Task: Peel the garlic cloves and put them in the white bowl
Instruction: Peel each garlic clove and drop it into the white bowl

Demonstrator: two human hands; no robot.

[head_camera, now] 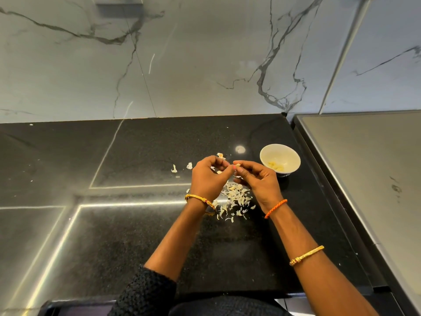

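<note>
I have both hands raised just above the black counter [136, 236], fingertips meeting over the scatter of garlic skins [237, 199]. The garlic clove [237, 165] sits right at that meeting point, pinched at the tips of my right hand [257, 179], with the fingers of my left hand [208, 176] curled in and touching it from the other side; I judge the left is picking at the skin, though I can't tell how much skin is left on. The clove is too small for me to read its long axis with any certainty. What matters for the next move is that the white bowl [293, 156] stands to the right of the clove, near the counter's right edge and just beyond my right knuckles, with a few peeled cloves [276, 166] already lying in it. So the right hand, which holds the clove and is nearer the bowl, looks like the one to carry it across once it is bare.
</note>
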